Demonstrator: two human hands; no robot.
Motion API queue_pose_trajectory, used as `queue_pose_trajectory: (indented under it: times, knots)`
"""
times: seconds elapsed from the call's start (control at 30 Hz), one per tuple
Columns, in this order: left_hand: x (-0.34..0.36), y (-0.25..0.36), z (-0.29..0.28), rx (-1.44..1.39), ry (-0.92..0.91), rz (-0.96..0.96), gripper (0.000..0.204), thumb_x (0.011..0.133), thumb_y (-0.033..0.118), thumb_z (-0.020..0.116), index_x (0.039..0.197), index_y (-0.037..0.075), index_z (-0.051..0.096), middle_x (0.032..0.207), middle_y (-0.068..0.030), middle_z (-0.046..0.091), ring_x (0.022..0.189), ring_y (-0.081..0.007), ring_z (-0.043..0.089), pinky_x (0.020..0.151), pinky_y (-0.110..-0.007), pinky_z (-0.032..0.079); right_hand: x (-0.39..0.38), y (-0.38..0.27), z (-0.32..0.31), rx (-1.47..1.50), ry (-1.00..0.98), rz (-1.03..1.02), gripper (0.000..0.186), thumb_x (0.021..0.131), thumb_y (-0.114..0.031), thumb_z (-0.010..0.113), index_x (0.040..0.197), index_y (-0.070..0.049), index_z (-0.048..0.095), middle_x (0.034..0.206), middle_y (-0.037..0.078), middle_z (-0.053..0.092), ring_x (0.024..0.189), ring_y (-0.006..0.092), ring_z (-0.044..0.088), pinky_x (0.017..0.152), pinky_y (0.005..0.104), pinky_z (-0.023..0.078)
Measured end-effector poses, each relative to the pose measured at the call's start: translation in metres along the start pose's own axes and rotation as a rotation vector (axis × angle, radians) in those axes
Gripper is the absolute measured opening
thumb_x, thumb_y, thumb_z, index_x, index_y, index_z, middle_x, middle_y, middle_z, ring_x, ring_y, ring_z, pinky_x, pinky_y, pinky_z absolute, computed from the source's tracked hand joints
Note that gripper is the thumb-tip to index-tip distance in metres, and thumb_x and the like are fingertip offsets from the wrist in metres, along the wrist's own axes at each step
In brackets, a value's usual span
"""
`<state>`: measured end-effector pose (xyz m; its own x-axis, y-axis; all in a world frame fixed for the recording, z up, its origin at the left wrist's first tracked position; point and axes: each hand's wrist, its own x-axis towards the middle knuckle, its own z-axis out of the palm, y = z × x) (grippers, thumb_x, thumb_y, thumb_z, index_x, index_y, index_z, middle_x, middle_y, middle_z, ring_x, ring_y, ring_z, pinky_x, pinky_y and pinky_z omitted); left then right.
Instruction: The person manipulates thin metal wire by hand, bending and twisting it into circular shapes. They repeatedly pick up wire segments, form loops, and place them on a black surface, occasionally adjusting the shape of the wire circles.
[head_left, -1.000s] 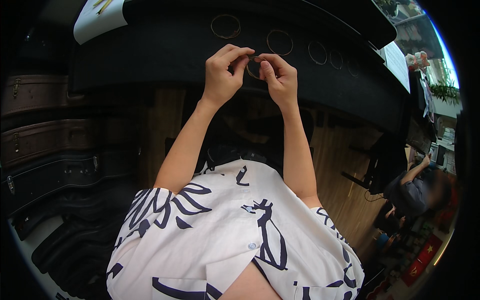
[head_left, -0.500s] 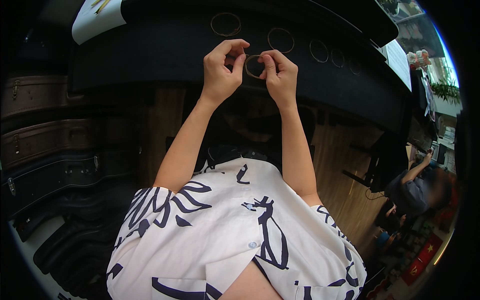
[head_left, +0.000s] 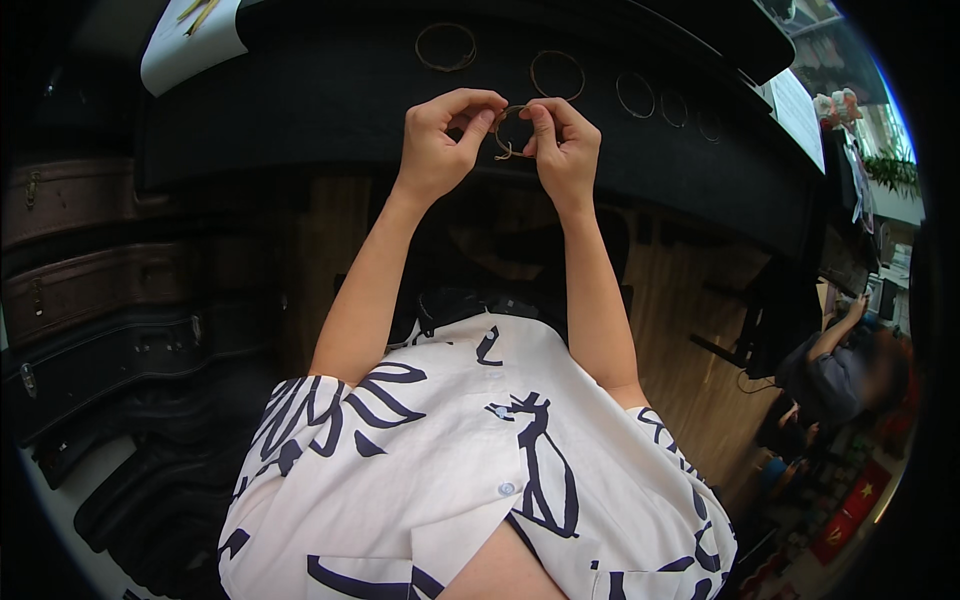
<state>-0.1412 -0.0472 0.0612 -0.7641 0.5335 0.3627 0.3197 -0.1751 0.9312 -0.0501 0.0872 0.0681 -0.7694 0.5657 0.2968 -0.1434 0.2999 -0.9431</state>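
Observation:
A small coil of thin bronze-coloured wire string [head_left: 505,152] is held between my hands, just above the near part of the black table. My left hand [head_left: 438,142] pinches the coil's upper left side between thumb and fingers. On its right side, my right hand [head_left: 568,152] grips it with thumb and forefinger. A short loose end sticks out at the coil's lower edge. Beyond my hands, similar rings of wire lie in a row on the table, the largest a coil [head_left: 446,69] at the left and another coil [head_left: 532,75] beside it. Those farther right look thinner.
The black table [head_left: 300,110] spans the far side. A white paper [head_left: 195,55] with yellowish strips lies at its left end. Dark instrument cases [head_left: 100,290] stand to my left. Another person [head_left: 825,375] is at the far right, near a black stand [head_left: 755,315].
My left hand has come closer to my right and now touches the coil's upper left side. The coil has turned slightly, and a loose end shows at its bottom.

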Motion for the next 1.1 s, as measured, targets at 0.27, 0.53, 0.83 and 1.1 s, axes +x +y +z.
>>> queue_pose_trajectory:
  times: [0.27, 0.53, 0.83, 1.1]
  knots:
    - [0.002, 0.007, -0.008, 0.104, -0.247, 0.156, 0.015, 0.080, -0.002, 0.071, 0.094, 0.001, 0.072, 0.099, -0.0082, 0.070, 0.082, -0.0143, 0.069, 0.069, -0.023, 0.054, 0.002, 0.005, -0.001, 0.122, 0.121, 0.089, 0.022, 0.100, -0.015, 0.058, 0.091, 0.003, 0.066, 0.072, 0.004, 0.066, 0.054, 0.0056, 0.059, 0.050, 0.0200, 0.043]
    - [-0.001, 0.007, 0.002, 0.048, -0.094, -0.039, 0.005, 0.086, 0.002, 0.070, 0.089, -0.001, 0.073, 0.082, -0.0091, 0.074, 0.075, -0.0163, 0.074, 0.066, -0.023, 0.056, 0.004, 0.007, -0.002, 0.301, 0.147, 0.086, 0.021, 0.103, -0.015, 0.054, 0.092, -0.001, 0.063, 0.066, -0.001, 0.054, 0.052, 0.0026, 0.044, 0.045, 0.0193, 0.033]
    - [0.000, 0.005, 0.011, 0.117, -0.090, -0.096, 0.012, 0.088, 0.000, 0.068, 0.097, 0.000, 0.075, 0.080, -0.0070, 0.075, 0.072, -0.0128, 0.071, 0.068, -0.024, 0.057, 0.000, 0.009, -0.006, 0.299, 0.047, 0.058, 0.017, 0.101, -0.011, 0.057, 0.092, 0.000, 0.065, 0.068, -0.002, 0.057, 0.052, 0.0013, 0.044, 0.045, 0.0196, 0.030]
    - [0.001, 0.007, 0.002, -0.152, -0.141, -0.186, 0.013, 0.088, -0.004, 0.067, 0.097, -0.002, 0.075, 0.084, -0.0092, 0.074, 0.071, -0.0129, 0.069, 0.066, -0.024, 0.057, 0.003, 0.010, -0.001, 0.079, 0.094, 0.031, 0.015, 0.096, -0.009, 0.062, 0.089, 0.001, 0.070, 0.068, -0.001, 0.064, 0.052, 0.0024, 0.045, 0.048, 0.0212, 0.033]
